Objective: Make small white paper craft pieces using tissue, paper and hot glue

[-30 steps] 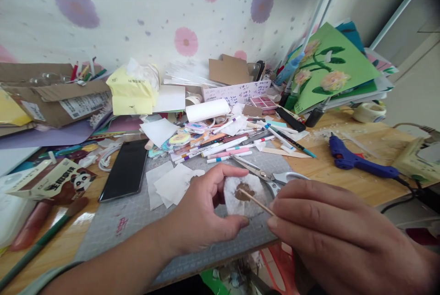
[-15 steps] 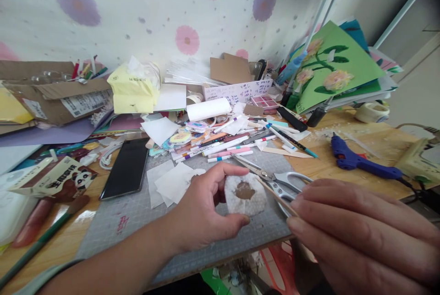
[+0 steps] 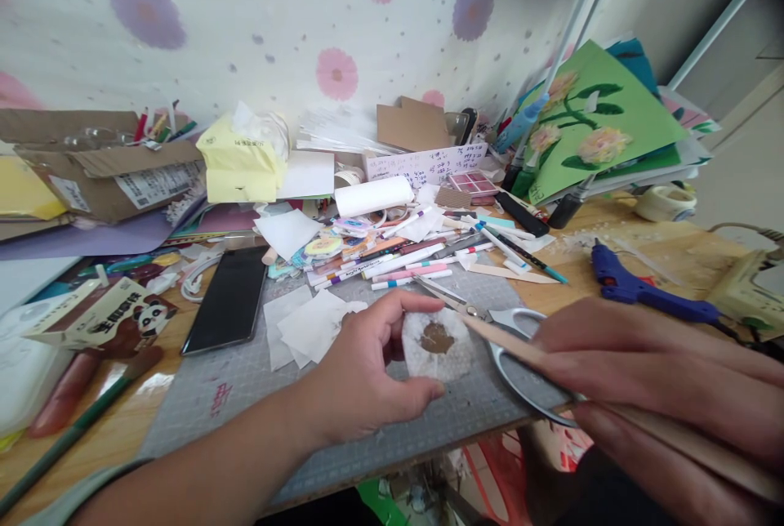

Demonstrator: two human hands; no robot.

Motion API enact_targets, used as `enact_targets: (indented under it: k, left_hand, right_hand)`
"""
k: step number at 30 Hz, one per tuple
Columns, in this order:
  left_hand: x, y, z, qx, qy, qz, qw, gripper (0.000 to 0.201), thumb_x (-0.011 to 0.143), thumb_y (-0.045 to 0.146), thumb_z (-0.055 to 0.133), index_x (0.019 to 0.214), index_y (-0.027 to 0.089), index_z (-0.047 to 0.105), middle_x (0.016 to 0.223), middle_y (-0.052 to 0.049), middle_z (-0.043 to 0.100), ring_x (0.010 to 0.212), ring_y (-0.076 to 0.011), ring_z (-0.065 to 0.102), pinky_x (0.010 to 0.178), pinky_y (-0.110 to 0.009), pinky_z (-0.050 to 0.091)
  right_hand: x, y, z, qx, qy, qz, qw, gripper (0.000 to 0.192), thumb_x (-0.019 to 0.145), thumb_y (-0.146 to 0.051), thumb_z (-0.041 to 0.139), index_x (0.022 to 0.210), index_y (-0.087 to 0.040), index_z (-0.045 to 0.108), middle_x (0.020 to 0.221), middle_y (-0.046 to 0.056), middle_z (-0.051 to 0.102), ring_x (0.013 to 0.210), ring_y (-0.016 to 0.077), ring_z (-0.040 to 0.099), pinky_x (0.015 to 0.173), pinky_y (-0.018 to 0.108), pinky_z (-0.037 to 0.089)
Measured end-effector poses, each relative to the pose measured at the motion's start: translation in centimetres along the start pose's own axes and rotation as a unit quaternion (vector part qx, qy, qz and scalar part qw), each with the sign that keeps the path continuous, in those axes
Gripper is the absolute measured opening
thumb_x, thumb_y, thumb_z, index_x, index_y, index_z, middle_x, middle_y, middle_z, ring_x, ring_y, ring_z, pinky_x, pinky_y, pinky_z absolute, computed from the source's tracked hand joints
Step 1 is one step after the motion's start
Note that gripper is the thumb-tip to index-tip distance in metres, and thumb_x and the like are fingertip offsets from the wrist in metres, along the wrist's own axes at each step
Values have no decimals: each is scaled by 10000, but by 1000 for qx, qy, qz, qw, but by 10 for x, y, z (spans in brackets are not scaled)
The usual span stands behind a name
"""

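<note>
Head view. Step in hand (judged): stick work on 1 roundish white dimpled piece w/ brown centre patch [image 3: 437, 349], material unclear. Locn: centre, held over 1 grey gridded mat [image 3: 196, 383].
- L hand [image 3: 361, 379]: fingers gripping piece, thumb at near edge, forefinger at far edge.
- R hand [image 3: 661, 379]: fingers gripping 1 slim pale wooden stick [image 3: 499, 336]; tip by piece's far right edge, contact can't be confirmed.

Next move (judged) calls for: L grip steady, patch facing up, stick tip guided lightly, kept off scissors.

Qty., pale wooden surface [image 3: 579, 260] & mat:
- Silver scissors w/ grey loop handles [image 3: 473, 308], R of piece: 1 pr.
- Black flat phone [image 3: 226, 297], L: 1.
- Overlapping white paper sheets [image 3: 306, 326], by L hand: several, exact no. hidden.
- Green-handled brush [image 3: 77, 432], near L: 1.
- Panda-print carton [image 3: 104, 318], L: 1.
- White paper roll [image 3: 373, 197], far centre: 1.
- Blue glue gun [image 3: 652, 293], R: 1.
- Cream tape roll [image 3: 665, 203], far R: 1.
- Mixed-colour slim pens [image 3: 410, 273], far centre: many, overlapping, uncountable.
</note>
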State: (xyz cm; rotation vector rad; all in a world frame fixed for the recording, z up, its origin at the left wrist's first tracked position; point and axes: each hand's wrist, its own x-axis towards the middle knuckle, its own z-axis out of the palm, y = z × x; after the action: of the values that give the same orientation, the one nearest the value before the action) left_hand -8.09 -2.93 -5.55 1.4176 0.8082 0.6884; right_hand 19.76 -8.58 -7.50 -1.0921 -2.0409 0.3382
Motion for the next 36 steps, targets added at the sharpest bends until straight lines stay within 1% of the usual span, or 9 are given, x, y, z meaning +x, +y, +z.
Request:
enact_targets:
  k: [1, 3, 5, 12, 18, 21, 26, 31, 36]
  left_hand:
    - [0, 1, 0, 8, 1, 1, 1000, 550, 653, 105, 695, 1138, 242, 475, 972, -6, 640, 852, -159, 615, 736, -263, 474]
    - [-1, 2, 1, 26, 0, 0, 1000, 555, 654, 102, 690, 1144, 247, 475, 952, -2, 641, 828, -156, 617, 713, -257, 474]
    - [-1, 2, 1, 39, -2, 2, 999, 564, 650, 103, 692, 1148, 248, 472, 952, -5, 645, 824, -160, 619, 706, -259, 476]
    - [-3, 3, -1, 77, -16, 7, 997, 583, 655, 149, 700, 1177, 242, 456, 992, -41, 659, 859, -209, 633, 736, -316, 488]
    - [-4, 4, -3, 91, -20, 12, 996, 586, 662, 192, 706, 1191, 243, 457, 979, -47, 663, 868, -234, 636, 738, -337, 493]
    - [-5, 4, -4, 101, -25, 13, 994, 589, 665, 222, 712, 1195, 245, 457, 960, -50, 665, 855, -247, 639, 711, -341, 496]
    - [-4, 3, -4, 92, -24, 17, 995, 590, 659, 212, 719, 1188, 240, 459, 929, -41, 644, 795, -211, 615, 673, -313, 484]
    - [-4, 3, -4, 84, -27, 8, 996, 598, 656, 218, 724, 1190, 243, 456, 911, -43, 639, 778, -211, 602, 657, -315, 470]
    - [-4, 4, -3, 35, -28, 1, 999, 582, 650, 179, 725, 1167, 260, 470, 916, -18, 624, 786, -182, 586, 672, -287, 455]
  right_hand:
    - [14, -16, 0, 8, 0, -36, 999, 367, 764, -212, 621, 1124, -283, 632, 1088, 53, 666, 983, 261, 636, 738, 283, 577]
    - [40, -44, 1, 57, -7, -33, 998, 329, 778, -166, 604, 1069, -318, 622, 984, 18, 691, 898, 204, 658, 664, 222, 568]
    - [57, -60, 4, 84, -16, -7, 996, 276, 780, -151, 604, 988, -330, 633, 902, -9, 705, 821, 173, 668, 589, 189, 546]
    - [61, -57, 7, 120, -25, 102, 987, 109, 776, -217, 639, 829, -297, 690, 751, -30, 708, 676, 143, 650, 547, 181, 504]
    - [64, -56, 11, 251, -46, 170, 952, 63, 778, -269, 654, 806, -285, 708, 698, -34, 691, 609, 105, 617, 522, 146, 481]
    - [64, -53, 12, 278, -43, 149, 948, 113, 785, -224, 648, 853, -292, 708, 755, -33, 701, 675, 106, 640, 576, 143, 502]
    - [66, -51, 9, 239, -46, 98, 965, 168, 764, -167, 653, 866, -282, 720, 825, -7, 711, 751, 136, 664, 598, 162, 530]
    - [67, -52, 6, 200, -47, 25, 978, 299, 735, -121, 659, 966, -303, 710, 925, -6, 724, 901, 159, 662, 705, 172, 551]
    - [66, -51, 10, 152, -40, 7, 988, 352, 768, -98, 623, 1032, -327, 663, 935, -28, 721, 882, 147, 668, 664, 172, 554]
